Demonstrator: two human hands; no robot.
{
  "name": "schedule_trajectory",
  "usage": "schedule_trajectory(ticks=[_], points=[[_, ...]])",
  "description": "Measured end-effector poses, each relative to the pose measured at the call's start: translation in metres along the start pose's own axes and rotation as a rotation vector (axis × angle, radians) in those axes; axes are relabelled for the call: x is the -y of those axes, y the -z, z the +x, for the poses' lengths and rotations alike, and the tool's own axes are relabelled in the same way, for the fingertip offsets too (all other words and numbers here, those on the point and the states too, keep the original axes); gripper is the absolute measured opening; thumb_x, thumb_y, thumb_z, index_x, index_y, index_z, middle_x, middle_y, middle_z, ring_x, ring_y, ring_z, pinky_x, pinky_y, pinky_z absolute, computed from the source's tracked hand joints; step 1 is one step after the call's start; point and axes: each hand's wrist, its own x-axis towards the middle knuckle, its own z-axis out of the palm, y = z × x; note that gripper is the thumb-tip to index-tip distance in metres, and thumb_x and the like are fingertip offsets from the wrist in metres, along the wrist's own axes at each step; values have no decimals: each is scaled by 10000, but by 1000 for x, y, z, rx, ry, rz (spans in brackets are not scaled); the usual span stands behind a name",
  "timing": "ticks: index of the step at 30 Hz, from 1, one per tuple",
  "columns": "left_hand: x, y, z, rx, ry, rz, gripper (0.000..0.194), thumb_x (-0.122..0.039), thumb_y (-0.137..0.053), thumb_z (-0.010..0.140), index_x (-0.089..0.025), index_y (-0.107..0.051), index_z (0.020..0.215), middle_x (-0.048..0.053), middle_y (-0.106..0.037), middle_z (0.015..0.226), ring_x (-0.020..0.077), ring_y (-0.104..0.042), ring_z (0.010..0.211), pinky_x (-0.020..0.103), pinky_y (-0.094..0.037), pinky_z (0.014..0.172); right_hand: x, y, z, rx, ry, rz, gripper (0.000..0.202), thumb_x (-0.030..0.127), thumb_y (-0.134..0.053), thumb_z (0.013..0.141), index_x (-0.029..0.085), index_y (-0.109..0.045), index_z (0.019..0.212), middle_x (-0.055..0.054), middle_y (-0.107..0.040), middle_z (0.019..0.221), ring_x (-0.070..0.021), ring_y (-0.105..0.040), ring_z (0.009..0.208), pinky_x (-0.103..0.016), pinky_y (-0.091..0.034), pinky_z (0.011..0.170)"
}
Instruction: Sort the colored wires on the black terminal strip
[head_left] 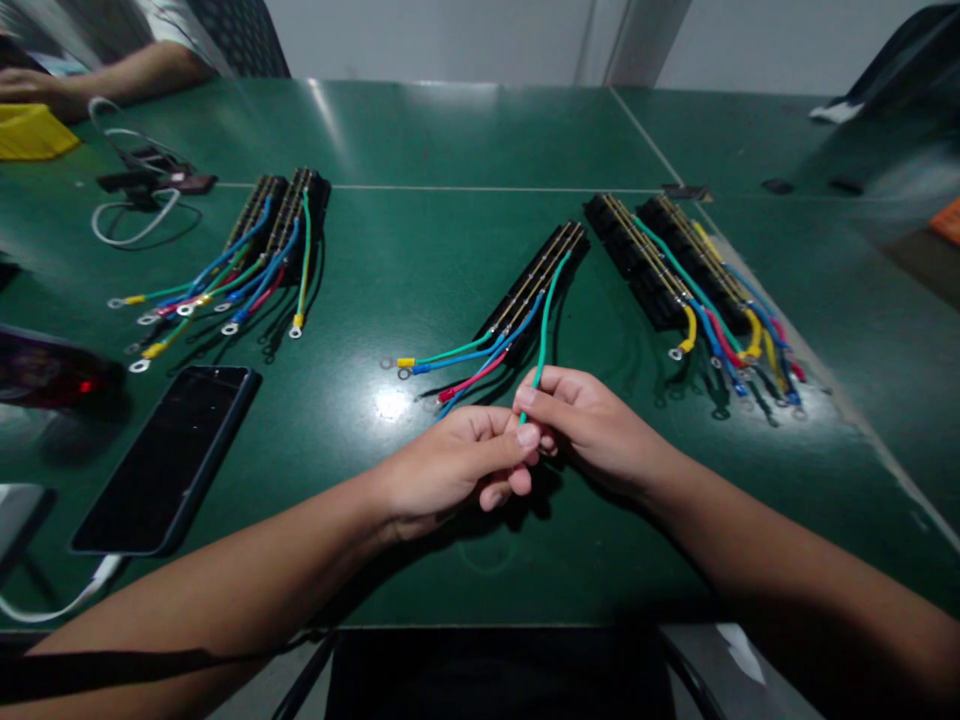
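Both hands meet at the near end of a green wire (548, 315). My right hand (592, 425) pinches it between thumb and forefinger. Just below, my left hand (472, 455) is closed around the wire's end, which its fingers hide. The far end of the wire joins a black terminal block (531, 285) with brass-coloured strips. From that same block, blue, red and another green wire run left, some ending in ring terminals with yellow, blue or red sleeves, such as the yellow-sleeved ring terminal (397, 363).
Two wired terminal blocks (300, 215) lie at the left, two more (667, 260) at the right. A phone (169, 460) on a white cable and a dark bottle (52, 370) are at the near left. Across the green table (450, 135), another person's arm (135, 80) rests by a yellow container (34, 132).
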Motion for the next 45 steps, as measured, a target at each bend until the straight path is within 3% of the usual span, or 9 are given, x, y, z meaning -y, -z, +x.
schedule_trajectory(ticks=[45], points=[[-1,-3,0,-21,0,14,268,-382,-631,890,-128,-573,827,-36,-564,578,8,-421,407,104,-304,399,-1,1,1,9,15,-8,366,486,-702,804,147,-563,797,28,-560,620,-70,-481,511,-199,-359,483]])
